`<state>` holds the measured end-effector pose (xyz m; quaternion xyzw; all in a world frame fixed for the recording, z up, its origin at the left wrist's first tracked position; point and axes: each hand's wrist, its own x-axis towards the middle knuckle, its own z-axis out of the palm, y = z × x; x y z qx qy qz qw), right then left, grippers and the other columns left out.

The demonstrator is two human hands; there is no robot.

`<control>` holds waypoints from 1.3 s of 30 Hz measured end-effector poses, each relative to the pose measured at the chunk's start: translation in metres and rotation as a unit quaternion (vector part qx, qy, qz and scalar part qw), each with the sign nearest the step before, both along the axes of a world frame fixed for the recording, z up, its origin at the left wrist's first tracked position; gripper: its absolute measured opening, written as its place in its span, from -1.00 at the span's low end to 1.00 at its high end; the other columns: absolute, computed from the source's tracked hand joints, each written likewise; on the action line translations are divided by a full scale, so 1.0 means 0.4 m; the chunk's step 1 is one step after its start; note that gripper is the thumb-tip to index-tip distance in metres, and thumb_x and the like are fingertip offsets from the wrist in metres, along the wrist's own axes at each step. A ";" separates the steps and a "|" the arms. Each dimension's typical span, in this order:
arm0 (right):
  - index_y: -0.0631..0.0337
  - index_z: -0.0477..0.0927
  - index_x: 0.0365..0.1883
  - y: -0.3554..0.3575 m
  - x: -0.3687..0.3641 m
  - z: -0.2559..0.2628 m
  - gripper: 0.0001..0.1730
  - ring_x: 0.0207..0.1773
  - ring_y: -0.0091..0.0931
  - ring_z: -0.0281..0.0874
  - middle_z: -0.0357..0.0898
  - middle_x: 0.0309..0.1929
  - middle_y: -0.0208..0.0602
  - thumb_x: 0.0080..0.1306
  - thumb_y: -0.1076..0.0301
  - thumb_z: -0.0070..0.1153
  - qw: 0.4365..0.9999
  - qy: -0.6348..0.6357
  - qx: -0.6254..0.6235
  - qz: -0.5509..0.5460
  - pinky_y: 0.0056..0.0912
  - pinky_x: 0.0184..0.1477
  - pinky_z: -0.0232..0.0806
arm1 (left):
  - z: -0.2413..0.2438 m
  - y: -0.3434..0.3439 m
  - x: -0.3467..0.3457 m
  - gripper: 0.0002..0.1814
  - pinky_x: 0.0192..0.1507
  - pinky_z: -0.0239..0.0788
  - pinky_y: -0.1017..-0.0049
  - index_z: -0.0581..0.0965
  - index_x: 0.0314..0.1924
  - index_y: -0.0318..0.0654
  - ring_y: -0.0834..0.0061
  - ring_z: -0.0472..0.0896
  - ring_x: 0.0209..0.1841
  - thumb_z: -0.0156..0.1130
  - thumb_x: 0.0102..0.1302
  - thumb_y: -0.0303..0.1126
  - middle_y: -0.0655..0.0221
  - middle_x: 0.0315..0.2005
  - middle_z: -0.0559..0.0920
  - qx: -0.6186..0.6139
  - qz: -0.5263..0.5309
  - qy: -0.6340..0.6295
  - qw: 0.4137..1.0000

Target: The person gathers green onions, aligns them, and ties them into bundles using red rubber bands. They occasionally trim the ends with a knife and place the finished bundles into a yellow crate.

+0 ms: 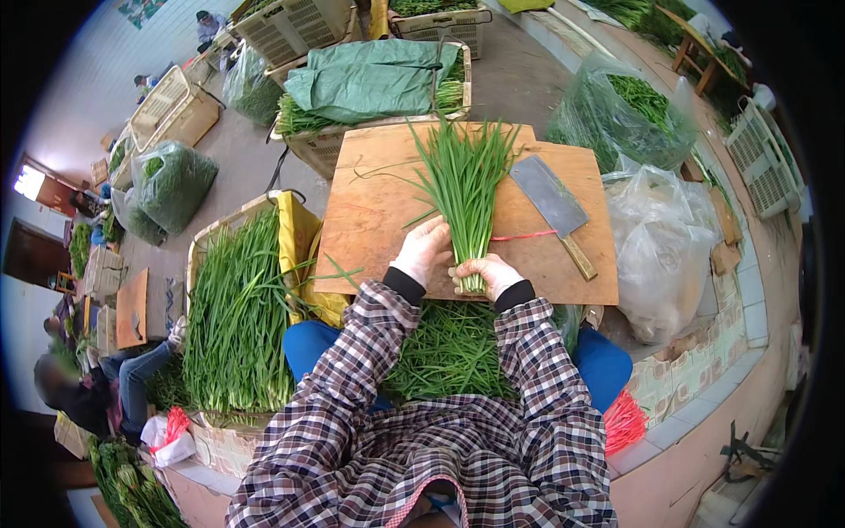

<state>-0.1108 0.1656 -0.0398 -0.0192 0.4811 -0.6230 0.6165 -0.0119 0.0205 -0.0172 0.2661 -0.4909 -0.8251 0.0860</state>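
Observation:
A bunch of green garlic chives (470, 191) stands out over the wooden board (370, 218), leaf tips pointing away from me. My right hand (490, 272), in a pale glove, grips the bunch round its cut stem ends near the board's front edge. Against the left side of the stems rests my left hand (426, 249), also gloved, its fingers bent; whether it grips them is unclear. A red tie strip (525, 235) runs from the stems towards a cleaver (551, 198), which lies flat on the board with its wooden handle towards me. Loose green leaves (449, 353) lie below the board.
A crate of chives (241, 317) stands at my left with a yellow sack (297, 244). Beyond the board is a crate under a green cloth (370, 79). Plastic bags (663, 244) sit at right, red strips (624, 422) lower right. A seated person (86, 396) is at far left.

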 end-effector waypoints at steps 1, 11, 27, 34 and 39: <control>0.35 0.48 -0.01 -0.002 0.003 0.006 -0.56 -0.31 -0.34 0.62 0.63 -0.25 -0.09 0.08 0.57 0.17 1.000 0.003 0.004 0.004 -0.18 -0.22 0.56 | -0.010 0.002 -0.005 -0.46 0.11 0.32 0.33 0.33 0.31 -0.23 0.40 0.51 0.12 0.16 0.37 -0.29 0.33 0.12 0.53 -0.042 0.034 -0.047 0.997; 0.34 0.50 -0.02 -0.004 -0.007 -0.010 -0.56 -0.33 -0.31 0.63 0.63 -0.27 -0.13 0.06 0.55 0.15 1.000 0.014 -0.009 0.014 -0.22 -0.23 0.55 | -0.071 0.055 0.013 -0.38 0.09 0.43 0.50 0.29 0.29 -0.49 0.47 0.58 0.04 0.18 0.19 -0.67 0.13 0.08 0.57 -0.015 0.080 0.109 0.991; 0.30 0.44 0.11 -0.038 -0.036 -0.052 -0.54 -0.03 -0.29 0.61 0.59 -0.02 -0.10 0.22 0.47 0.18 0.994 0.058 0.021 0.086 -0.21 -0.08 0.54 | 0.115 0.073 -0.117 -0.54 -0.11 0.52 0.31 0.69 -0.27 -0.24 0.19 0.69 -0.19 0.34 -0.01 0.01 0.10 -0.29 0.70 -0.604 -0.170 -0.365 0.688; 0.35 0.58 -0.16 -0.026 -0.061 0.073 -0.66 -0.25 -0.29 0.67 0.67 -0.28 -0.09 0.19 0.28 0.24 0.832 0.487 0.079 0.252 -0.19 -0.24 0.51 | 0.096 0.061 -0.120 -0.57 -0.12 0.53 0.29 0.69 -0.27 -0.21 0.20 0.69 -0.19 0.34 -0.01 -0.02 0.11 -0.29 0.70 -0.584 -0.143 -0.361 0.713; 0.27 0.64 -0.16 -0.007 -0.079 0.135 -0.78 -0.22 -0.25 0.62 0.66 -0.26 -0.06 0.31 0.36 0.08 0.783 0.563 0.249 0.090 -0.23 -0.11 0.43 | 0.056 0.100 -0.066 -0.72 -0.27 0.53 0.19 0.64 -0.41 -0.17 0.18 0.69 -0.32 0.32 -0.03 -0.14 0.18 -0.45 0.68 -0.585 -0.035 -0.338 0.736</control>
